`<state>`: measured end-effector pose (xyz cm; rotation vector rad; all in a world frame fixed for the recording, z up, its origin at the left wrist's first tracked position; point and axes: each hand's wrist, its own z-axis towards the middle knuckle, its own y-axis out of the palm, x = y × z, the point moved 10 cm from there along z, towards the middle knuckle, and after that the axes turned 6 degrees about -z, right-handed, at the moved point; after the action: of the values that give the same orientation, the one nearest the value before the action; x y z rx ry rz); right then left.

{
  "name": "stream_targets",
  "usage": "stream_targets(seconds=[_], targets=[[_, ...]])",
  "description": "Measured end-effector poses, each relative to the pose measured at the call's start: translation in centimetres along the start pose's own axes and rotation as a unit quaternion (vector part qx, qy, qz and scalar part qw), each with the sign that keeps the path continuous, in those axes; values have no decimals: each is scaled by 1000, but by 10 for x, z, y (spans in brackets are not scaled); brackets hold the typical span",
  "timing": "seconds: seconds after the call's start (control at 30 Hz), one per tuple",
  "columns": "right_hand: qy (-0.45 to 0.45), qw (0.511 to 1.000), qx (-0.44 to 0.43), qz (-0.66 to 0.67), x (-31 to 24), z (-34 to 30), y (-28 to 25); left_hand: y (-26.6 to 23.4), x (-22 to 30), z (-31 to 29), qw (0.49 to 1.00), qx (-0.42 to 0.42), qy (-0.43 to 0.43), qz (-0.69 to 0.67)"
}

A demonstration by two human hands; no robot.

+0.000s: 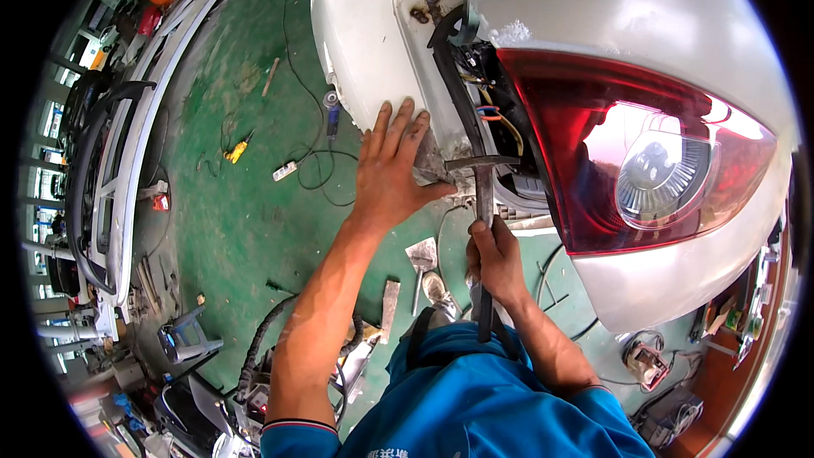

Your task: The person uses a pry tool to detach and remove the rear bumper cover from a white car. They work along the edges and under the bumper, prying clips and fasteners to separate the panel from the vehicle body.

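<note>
My right hand (496,263) is wrapped round the handle of a hammer (484,191). The hammer's narrow, slightly curved head lies crosswise beside the opening at the car's rear corner; whether it touches the metal, I cannot tell. My left hand (386,165) is spread, fingers stretched over the lower edge of the white body panel (365,42), its thumb pointing toward the hammer head. A black rubber seal (454,80) runs down the opening, with loose coloured wires (490,112) behind it. Right of these sits the red tail light (585,178) in the silver-white bodywork.
On the green floor (254,237) lie a blue angle grinder (331,114) with its cord, a white power strip (286,171) and a yellow tool (238,151). A small shovel-like tool (421,256) is by my shoe (435,288). Long white car parts (140,136) stand at the left.
</note>
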<state>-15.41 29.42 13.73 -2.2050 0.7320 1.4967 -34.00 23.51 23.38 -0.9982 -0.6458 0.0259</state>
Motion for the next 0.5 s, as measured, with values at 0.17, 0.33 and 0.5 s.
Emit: stream_targets(seconds=[0.17,0.33,0.5], targets=[[7,999,33,38,-13,3,-22,-3,-3,-3,1000,-2,-6,10],[-56,997,60,-2,-2,5,-30,0,0,-1,1000,-3,-3,6],[12,999,-41,4,1,3,-3,-1,-3,-2,1000,-4,-5,7]])
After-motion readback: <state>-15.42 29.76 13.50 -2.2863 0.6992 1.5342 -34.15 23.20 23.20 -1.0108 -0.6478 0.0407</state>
